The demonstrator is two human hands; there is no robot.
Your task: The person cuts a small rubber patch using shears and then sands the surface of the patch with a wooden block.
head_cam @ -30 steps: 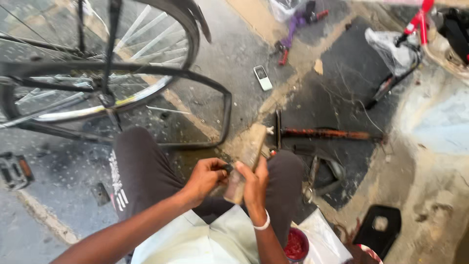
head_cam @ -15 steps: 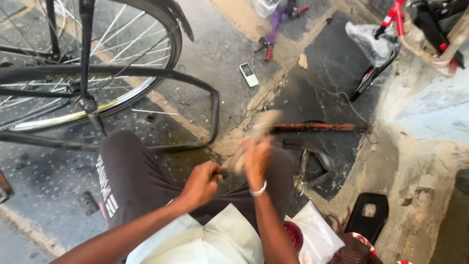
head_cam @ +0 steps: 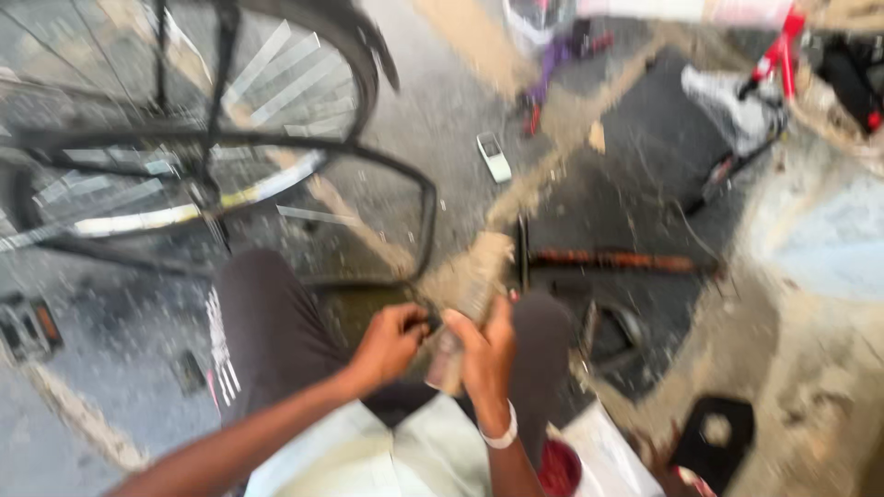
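Observation:
The picture is blurred by motion. My left hand (head_cam: 389, 342) is closed on a small dark part held between my knees. My right hand (head_cam: 485, 345), with a white band on the wrist, grips a pale wooden piece (head_cam: 453, 354) that stands upright beside the left hand. Both hands meet over my lap, above dark trousers. What the dark part is cannot be made out.
A bicycle wheel (head_cam: 184, 138) and dark frame tubes fill the upper left. On the concrete floor lie a small phone (head_cam: 494, 156), a rusty rod (head_cam: 617, 260), a pedal (head_cam: 28, 327), a red container (head_cam: 557, 468) and a red bicycle frame (head_cam: 783, 55).
My right hand and the wooden piece have come down from a raised position to rest beside my left hand. The camera view has shifted slightly.

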